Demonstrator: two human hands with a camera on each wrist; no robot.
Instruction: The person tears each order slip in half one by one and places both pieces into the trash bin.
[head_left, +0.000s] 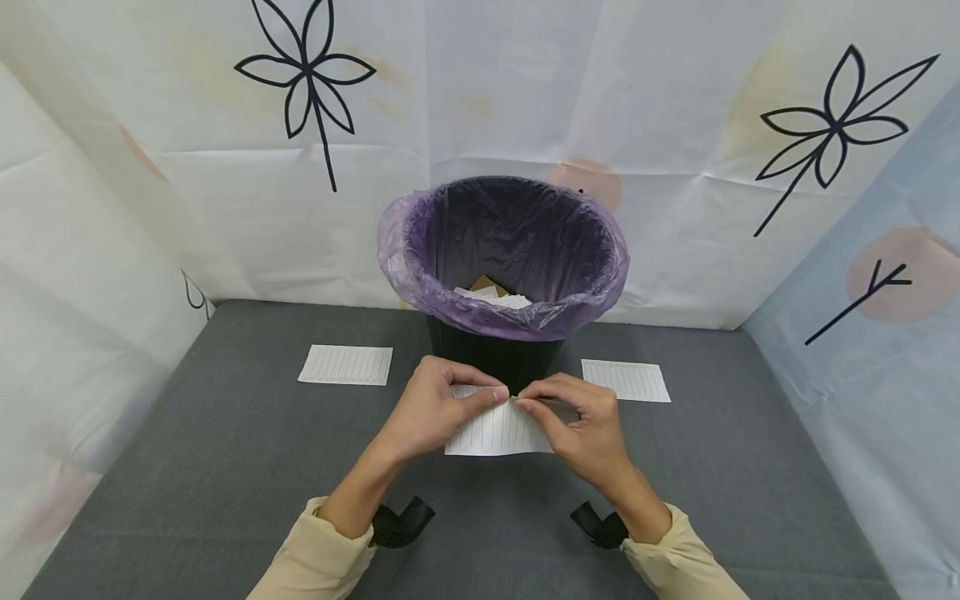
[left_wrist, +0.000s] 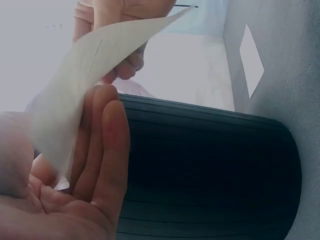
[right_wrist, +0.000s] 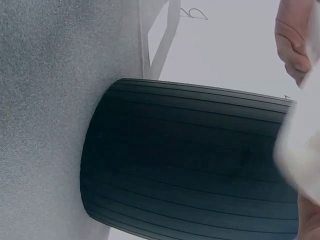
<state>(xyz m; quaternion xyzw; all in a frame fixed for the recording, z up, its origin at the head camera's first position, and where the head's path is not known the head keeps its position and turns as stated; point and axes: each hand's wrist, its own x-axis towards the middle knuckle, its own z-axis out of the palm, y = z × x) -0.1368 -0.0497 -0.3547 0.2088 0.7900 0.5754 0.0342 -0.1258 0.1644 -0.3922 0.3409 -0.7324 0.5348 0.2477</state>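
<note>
Before the bin [head_left: 495, 354], pinches paper [head_left: 498, 435] near its far edge, thumb to finger, with left hand [head_left: 441, 406] and right hand [head_left: 592, 431], apparently to tear, likely needing opposed pulls next.

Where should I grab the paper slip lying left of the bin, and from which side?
I'd pinch the paper slip by its left short end, coming in low from the left. It appears to lie flat on the gray tabletop, so that edge may need lifting first, and that end faces away from the bin.
</note>
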